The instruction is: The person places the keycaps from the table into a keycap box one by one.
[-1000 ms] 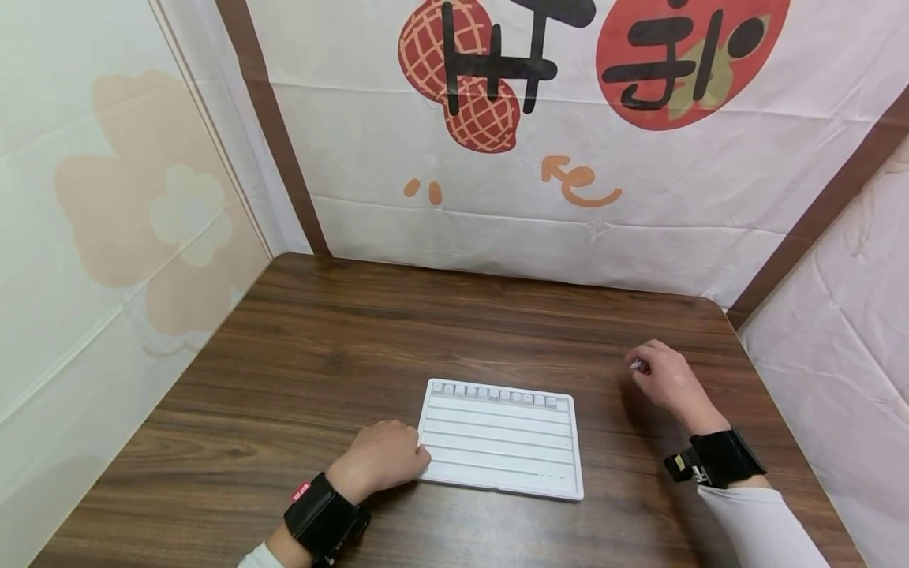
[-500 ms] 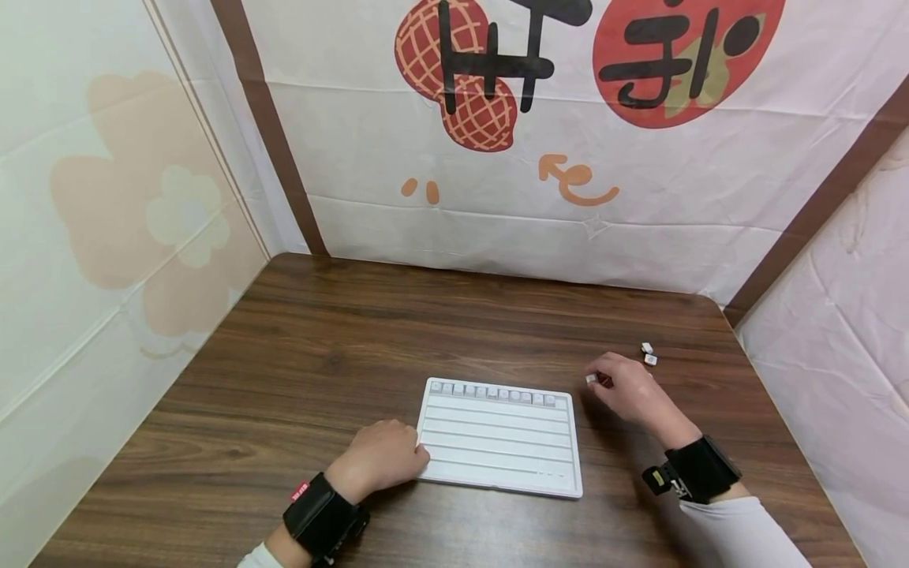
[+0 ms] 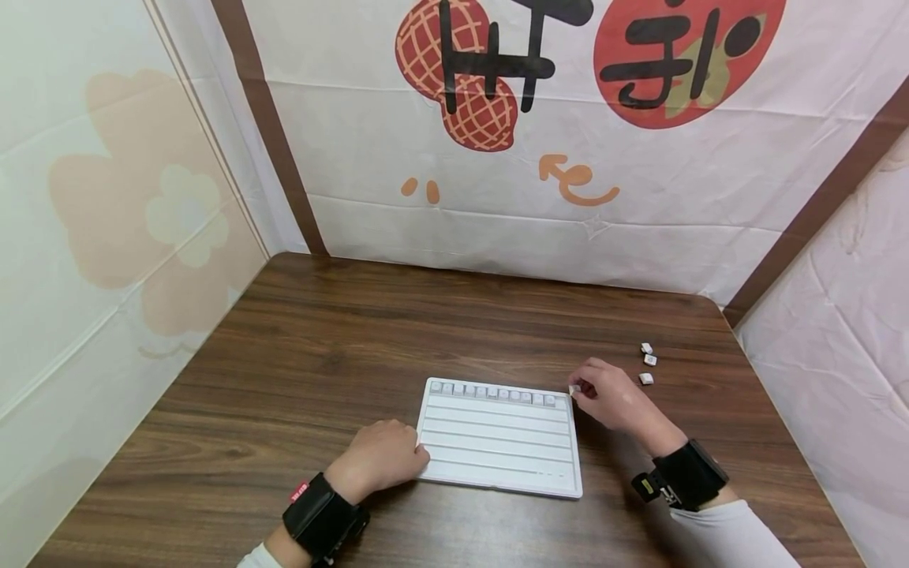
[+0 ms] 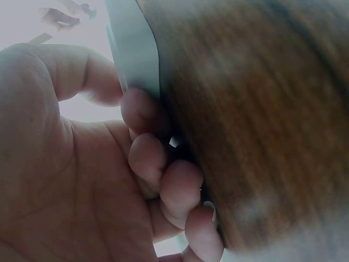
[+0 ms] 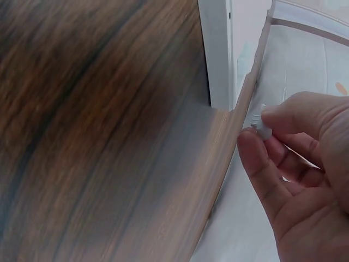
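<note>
A white grooved board (image 3: 497, 446) lies flat on the wooden table, with a row of small white keycap-like tiles (image 3: 492, 392) along its top groove. My left hand (image 3: 382, 456) grips the board's left edge, thumb on top and fingers curled at the side, as the left wrist view shows near the board's edge (image 4: 133, 49). At the board's upper right corner, my right hand (image 3: 609, 394) pinches a small white tile (image 5: 263, 126) between thumb and fingertips. Short prongs stick out of that tile.
Three loose white tiles (image 3: 646, 379) lie on the table to the right, beyond my right hand. The brown wooden table (image 3: 341, 339) is bordered by white printed cloth walls (image 3: 341, 142) at the back and sides.
My right hand has moved left and slightly nearer, carrying the tile from the right side to the board's corner, uncovering the loose tiles. My left hand and the board stay in place.
</note>
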`<state>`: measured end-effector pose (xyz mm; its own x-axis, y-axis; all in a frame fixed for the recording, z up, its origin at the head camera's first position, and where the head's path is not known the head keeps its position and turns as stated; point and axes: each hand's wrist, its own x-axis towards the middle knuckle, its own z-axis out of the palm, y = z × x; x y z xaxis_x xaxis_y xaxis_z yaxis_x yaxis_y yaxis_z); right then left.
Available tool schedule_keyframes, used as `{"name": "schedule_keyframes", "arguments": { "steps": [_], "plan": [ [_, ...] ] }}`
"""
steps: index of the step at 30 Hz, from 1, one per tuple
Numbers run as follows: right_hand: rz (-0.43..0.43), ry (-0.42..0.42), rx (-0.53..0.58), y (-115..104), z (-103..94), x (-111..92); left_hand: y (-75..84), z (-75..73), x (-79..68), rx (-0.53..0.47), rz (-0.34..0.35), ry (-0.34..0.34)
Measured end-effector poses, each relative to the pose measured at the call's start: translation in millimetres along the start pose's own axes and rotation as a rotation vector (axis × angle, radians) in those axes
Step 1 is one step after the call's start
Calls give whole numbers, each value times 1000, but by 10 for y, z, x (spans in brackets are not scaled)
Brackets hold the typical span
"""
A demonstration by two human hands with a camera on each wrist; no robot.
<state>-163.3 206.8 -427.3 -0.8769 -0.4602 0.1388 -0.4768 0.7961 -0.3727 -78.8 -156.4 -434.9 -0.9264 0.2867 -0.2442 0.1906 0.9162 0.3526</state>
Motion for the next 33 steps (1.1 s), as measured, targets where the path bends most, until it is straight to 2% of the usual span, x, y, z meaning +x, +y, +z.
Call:
{"name": "schedule_keyframes", "arguments": {
  "steps": [8,14,25,33],
  "plan": [
    [-54,-45,-17,-43,65,21,-5,1,-9,-3,7,10],
    [6,-62,-29,-79,80,34,-15,23,3,-5,9,16],
    [59,-139,-19,-165,123,44,-7,6,-12,-10,9,11],
    [62,-122,-4,-180,153,48,-29,32,14,-2,10,4]
  ]
}}
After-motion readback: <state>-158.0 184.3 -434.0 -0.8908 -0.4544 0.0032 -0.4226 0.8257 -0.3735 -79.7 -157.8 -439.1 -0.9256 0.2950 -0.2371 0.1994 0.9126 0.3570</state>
